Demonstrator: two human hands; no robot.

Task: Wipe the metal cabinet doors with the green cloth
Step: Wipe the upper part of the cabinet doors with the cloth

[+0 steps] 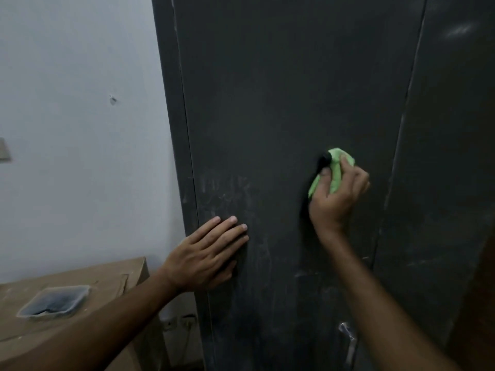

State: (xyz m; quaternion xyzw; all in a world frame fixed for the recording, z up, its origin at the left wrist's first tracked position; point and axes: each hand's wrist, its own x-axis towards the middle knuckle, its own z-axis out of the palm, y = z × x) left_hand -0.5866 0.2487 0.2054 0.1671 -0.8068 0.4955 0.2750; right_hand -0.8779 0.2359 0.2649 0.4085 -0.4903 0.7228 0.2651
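While the right hand [338, 195] bunches the green cloth [331, 170] against the dark metal cabinet door [281, 103], the left hand [206, 257] lies flat on the same door, lower and to the left. Left fingers straight and close together, palm against the metal near the door's left edge — gripping nothing. Right fingers curled round the cloth, thumb on its near-left side, the wad pressed to the door about mid-height.

A small round black knob [324, 159] stands out from the door just at the cloth's upper left edge; cloth touches it or nearly so, contact not certain. Pale smears and dusty streaks show on the door surface above the left hand and down toward the lower part. A second cabinet door [450, 129] adjoins on the right, a thin vertical seam between the two. Low on the left door, near the seam, a metal handle [348, 336] catches light — blurred, form unclear.

Left of the cabinet, a pale painted wall [80, 103] with a small chip or mark in it. In the near left corner, a brown cardboard-coloured surface [115, 274] carries a shallow clear plastic tray [55, 301] with something dark inside; contents not readable. Both forearms bare, reaching in from the near edge.
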